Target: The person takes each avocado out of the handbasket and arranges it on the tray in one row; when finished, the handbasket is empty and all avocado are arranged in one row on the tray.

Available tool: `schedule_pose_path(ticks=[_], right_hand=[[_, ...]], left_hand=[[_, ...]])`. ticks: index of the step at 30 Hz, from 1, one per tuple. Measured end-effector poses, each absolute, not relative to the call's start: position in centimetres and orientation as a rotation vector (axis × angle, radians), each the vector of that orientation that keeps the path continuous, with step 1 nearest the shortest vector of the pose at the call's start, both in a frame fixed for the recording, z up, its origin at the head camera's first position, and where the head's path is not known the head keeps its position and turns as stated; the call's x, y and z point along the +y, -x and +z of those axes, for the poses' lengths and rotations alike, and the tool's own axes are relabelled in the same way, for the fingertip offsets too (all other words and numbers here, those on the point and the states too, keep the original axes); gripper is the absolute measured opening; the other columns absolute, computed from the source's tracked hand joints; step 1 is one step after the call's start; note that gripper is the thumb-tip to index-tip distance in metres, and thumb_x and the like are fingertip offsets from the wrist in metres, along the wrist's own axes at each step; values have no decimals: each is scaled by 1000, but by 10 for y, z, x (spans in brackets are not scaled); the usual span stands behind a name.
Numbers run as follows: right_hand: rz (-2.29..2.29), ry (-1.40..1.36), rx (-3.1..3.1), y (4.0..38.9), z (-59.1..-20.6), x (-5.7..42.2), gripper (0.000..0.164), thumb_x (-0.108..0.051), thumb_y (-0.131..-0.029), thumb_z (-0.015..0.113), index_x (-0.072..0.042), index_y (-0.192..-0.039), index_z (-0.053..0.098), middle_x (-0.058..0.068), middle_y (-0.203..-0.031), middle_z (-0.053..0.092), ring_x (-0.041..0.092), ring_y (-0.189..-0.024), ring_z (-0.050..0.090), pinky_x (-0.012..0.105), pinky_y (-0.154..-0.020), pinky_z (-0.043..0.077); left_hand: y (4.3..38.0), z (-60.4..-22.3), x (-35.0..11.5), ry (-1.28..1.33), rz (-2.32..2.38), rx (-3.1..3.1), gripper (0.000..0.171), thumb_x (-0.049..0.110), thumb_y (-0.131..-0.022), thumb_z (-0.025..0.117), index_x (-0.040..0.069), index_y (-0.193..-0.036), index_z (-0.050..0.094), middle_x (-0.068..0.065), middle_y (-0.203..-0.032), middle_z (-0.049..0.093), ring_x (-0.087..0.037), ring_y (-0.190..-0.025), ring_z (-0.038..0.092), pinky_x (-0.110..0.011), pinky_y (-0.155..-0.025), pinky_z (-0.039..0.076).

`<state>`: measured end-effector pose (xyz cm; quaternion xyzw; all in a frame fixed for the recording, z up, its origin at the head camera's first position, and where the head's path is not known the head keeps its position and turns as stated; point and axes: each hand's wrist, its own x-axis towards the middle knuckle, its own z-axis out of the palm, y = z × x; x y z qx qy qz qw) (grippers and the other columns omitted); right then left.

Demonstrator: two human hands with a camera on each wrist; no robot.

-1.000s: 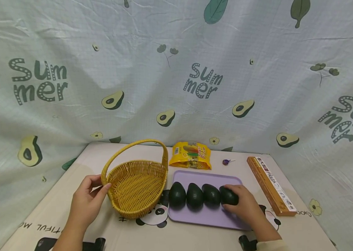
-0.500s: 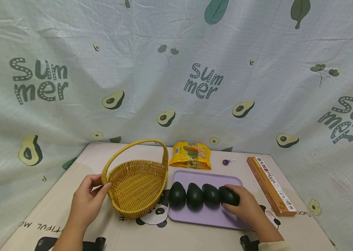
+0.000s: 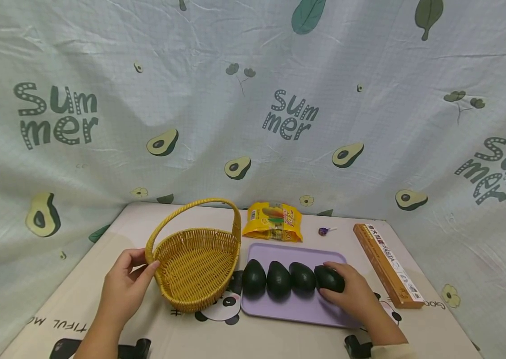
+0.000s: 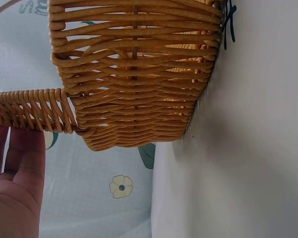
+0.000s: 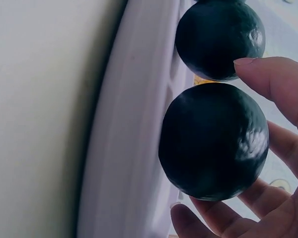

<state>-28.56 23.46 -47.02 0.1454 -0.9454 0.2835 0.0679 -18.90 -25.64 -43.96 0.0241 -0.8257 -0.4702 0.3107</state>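
At the left of the head view, my left hand (image 3: 125, 284) pinches the lower end of the arched handle on a yellow woven basket (image 3: 196, 269). The basket's inside shows bare weave. In the left wrist view the fingers (image 4: 25, 163) meet the handle from below. Several dark green avocados (image 3: 279, 280) lie in a row on a lilac tray (image 3: 280, 310). My right hand (image 3: 349, 294) holds the rightmost avocado (image 3: 330, 278), thumb on its near side and fingers over its far side. In the right wrist view that avocado (image 5: 213, 144) sits between thumb and curled fingers.
Behind the tray lie a yellow food packet (image 3: 274, 222) and a small purple lollipop (image 3: 323, 232). A long brown pasta box (image 3: 387, 264) lies at the right. A printed curtain (image 3: 253, 114) hangs behind the table (image 3: 217, 339).
My right hand and the rightmost avocado have shifted slightly to the right, widening the gap to its neighbour. The left hand and basket have stayed still.
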Motion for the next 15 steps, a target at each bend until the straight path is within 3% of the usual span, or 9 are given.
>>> schedule_pose_path(ticks=[11,15], right_hand=[[890,-410,-2874,285,-464,232,69,-31,-83,86,-15,-144,58,21,-144,57,44,-134,52,67,-109,44],[889,-438,-2836,285,-463,232,63,-28,-86,84,-14,-142,59,21,-140,60,43,-131,56,64,-107,47]], left_hand=[[188,-440,-259,-31,-1203,-2173,41,4,-95,73,1,-130,54,-11,-117,64,11,-104,56,-2,-88,50],[187,-435,-258,-13,-1220,-2137,47,1,-94,72,0,-136,51,-8,-117,61,9,-106,57,-3,-90,49]])
